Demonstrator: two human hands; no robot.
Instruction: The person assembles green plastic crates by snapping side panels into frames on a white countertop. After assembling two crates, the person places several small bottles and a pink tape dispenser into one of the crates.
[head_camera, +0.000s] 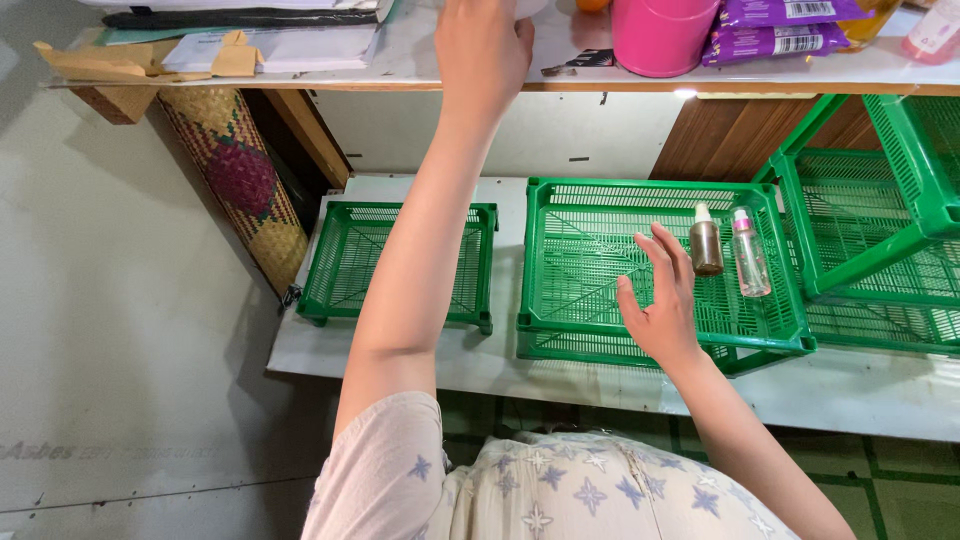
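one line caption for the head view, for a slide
Right hand hovers open over a green basket holding two small bottles; left hand reaches to the shelf above.

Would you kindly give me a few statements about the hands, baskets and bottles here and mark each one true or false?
1. Two small bottles, a brown bottle and a pink bottle, lie in the large green basket. True.
2. The right hand grips the brown bottle. False: it hovers open over the basket floor, just left of the bottle, not touching it.
3. The left hand reaches up to the shelf above the baskets. True.
4. The small green basket on the left holds a bottle. False: nothing shows inside it.
5. A pink cup stands on the shelf. True.
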